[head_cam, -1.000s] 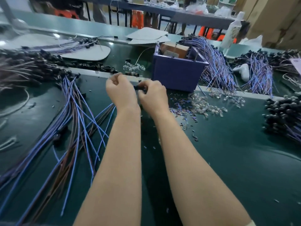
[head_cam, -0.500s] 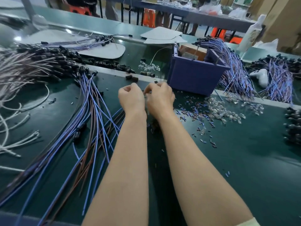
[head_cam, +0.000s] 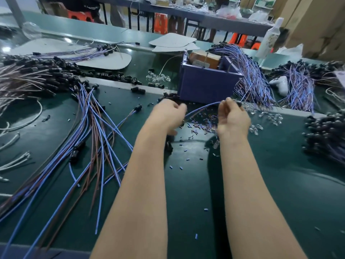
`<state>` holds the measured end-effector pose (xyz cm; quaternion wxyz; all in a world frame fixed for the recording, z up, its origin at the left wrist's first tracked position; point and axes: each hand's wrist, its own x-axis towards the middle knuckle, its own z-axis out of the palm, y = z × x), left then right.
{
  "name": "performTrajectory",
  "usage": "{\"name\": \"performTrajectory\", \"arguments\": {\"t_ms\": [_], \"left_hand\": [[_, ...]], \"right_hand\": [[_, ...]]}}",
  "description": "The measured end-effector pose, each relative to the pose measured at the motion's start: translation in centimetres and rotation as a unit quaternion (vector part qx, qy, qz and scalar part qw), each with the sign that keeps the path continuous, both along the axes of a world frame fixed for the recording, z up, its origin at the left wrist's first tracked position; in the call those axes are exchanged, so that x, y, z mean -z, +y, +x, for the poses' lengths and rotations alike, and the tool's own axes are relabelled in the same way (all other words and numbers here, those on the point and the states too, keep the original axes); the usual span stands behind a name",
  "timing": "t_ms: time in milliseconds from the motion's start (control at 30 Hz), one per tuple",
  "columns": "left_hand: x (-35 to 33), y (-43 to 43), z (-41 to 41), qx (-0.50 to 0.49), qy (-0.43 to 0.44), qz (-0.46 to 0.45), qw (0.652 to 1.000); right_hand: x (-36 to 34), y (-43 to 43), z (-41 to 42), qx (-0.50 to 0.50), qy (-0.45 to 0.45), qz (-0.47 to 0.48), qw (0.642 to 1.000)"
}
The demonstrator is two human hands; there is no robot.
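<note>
My left hand (head_cam: 168, 114) and my right hand (head_cam: 232, 118) are held apart over the dark green table (head_cam: 270, 184), just in front of a purple box (head_cam: 207, 85). A blue and brown wire pair (head_cam: 202, 107) arcs between them. My right hand pinches its far end at the fingertips. My left hand is curled around the other end, where a small black piece shows at its fingers. Blue wire offcuts (head_cam: 199, 126) lie scattered beneath the hands.
Loose blue and brown wires (head_cam: 93, 139) fan out at the left. Bundles with black caps lie at the far left (head_cam: 37, 71) and right (head_cam: 328, 135). Clear LEDs (head_cam: 267, 118) sit right of the hands. More wire bundles (head_cam: 252, 75) hang beside the box.
My hands were pressed together over a small black piece; now they have drawn apart, and a wire is stretched between them. The view has shifted slightly.
</note>
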<state>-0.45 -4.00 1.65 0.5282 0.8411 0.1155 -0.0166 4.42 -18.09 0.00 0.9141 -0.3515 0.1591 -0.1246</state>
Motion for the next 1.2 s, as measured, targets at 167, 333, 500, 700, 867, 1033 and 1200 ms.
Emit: {"name": "performTrajectory", "arguments": {"t_ms": [167,333,500,700,867,1033,1200], "left_hand": [[-1.1,-4.6,0.1,0.166,-0.027,0.115,0.979],[-2.3,-9.2,1.1,0.138,-0.136,0.146,0.970],[-0.5,-10.4,1.9,0.106,-0.126,0.187,0.968],[2.5,-9.7,2.4,0.040,-0.140,0.122,0.982],[3.2,-10.5,2.7,0.001,-0.202,0.035,0.979],[3.8,-10.1,2.8,-0.018,-0.236,0.026,0.971],[4.7,-9.8,2.8,-0.042,-0.197,0.086,0.976]], "right_hand": [[-1.3,-3.6,-0.9,-0.019,-0.036,0.049,0.998],[-0.4,-5.5,-2.2,-0.129,-0.105,-0.280,0.946],[0.3,-8.1,-1.7,0.109,-0.047,-0.245,0.962],[1.6,-9.1,-1.3,0.116,0.008,-0.108,0.987],[2.7,-5.4,-1.4,-0.080,-0.069,-0.398,0.911],[2.8,-4.8,-1.4,-0.040,-0.085,-0.298,0.950],[2.1,-6.3,-1.1,0.042,-0.040,-0.143,0.988]]}}
